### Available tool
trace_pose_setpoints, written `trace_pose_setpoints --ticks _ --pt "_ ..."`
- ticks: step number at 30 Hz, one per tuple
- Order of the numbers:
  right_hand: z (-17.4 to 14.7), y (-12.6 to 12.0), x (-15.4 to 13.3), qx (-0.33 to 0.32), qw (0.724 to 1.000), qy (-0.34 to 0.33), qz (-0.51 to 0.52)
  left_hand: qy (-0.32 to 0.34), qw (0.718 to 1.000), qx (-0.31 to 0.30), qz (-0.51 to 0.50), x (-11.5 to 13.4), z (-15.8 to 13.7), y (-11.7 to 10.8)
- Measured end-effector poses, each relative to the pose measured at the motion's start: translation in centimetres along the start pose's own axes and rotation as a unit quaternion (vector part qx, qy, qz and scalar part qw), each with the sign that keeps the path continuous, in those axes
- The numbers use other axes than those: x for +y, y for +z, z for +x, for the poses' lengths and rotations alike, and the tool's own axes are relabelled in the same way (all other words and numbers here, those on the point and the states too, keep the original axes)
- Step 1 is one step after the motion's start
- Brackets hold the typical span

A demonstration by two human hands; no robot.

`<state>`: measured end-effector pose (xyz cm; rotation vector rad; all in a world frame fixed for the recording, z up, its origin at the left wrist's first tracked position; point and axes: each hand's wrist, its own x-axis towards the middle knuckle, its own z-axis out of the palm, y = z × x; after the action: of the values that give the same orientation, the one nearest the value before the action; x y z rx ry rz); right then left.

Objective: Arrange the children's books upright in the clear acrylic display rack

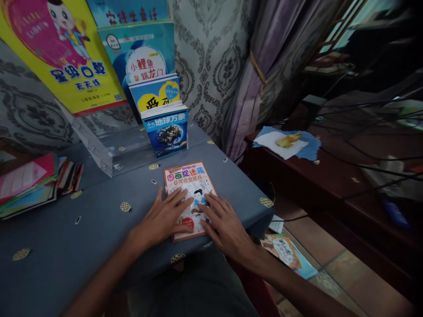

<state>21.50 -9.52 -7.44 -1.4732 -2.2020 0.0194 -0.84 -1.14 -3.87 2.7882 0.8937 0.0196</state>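
Observation:
A closed children's book with an orange-brown border and a cartoon figure on its cover lies flat near the front edge of the table. My left hand rests on the left part of the cover with its fingers spread. On the right part lies my right hand, its fingers also stretched out. Neither hand grips the book. Behind it, a blue book with a globe on the cover stands upright at the front of a stepped row of books in a clear acrylic rack.
A yellow workbook leans in the rack's left section. At the left lies a pile of books. Beyond the table's right edge, a dark wooden bench carries cloth and cables. More books lie on the tiled floor.

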Motion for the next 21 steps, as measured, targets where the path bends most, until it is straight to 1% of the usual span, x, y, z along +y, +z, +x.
trace_pose_setpoints --ticks 4,6,10,12,14,17,21 --pt "-0.8 0.4 -0.8 0.02 0.998 -0.006 0.061 -0.002 1.0 -0.005 -0.02 -1.5 0.0 -0.7" --pt "-1.1 0.5 -1.1 0.023 0.996 -0.002 0.092 -0.011 0.999 0.01 -0.03 -2.0 0.3 -0.6" --pt "-1.6 0.4 -1.7 0.017 0.992 0.005 0.124 -0.045 0.997 0.066 -0.025 -2.2 1.1 0.3" --pt "-1.8 0.3 -2.0 0.012 0.991 0.002 0.13 -0.049 0.996 0.077 -0.016 -2.1 1.5 0.7" --pt "-1.8 0.0 -2.0 0.002 0.991 -0.003 0.131 -0.051 0.996 0.073 -0.008 -1.9 1.7 0.8" --pt "-1.3 -0.5 -1.3 -0.011 0.991 -0.006 0.131 -0.058 0.997 0.053 0.006 -1.6 2.0 0.4" --pt "0.2 -0.6 0.8 -0.008 0.99 0.027 0.138 -0.048 0.997 0.054 0.016 -1.0 2.6 0.2"
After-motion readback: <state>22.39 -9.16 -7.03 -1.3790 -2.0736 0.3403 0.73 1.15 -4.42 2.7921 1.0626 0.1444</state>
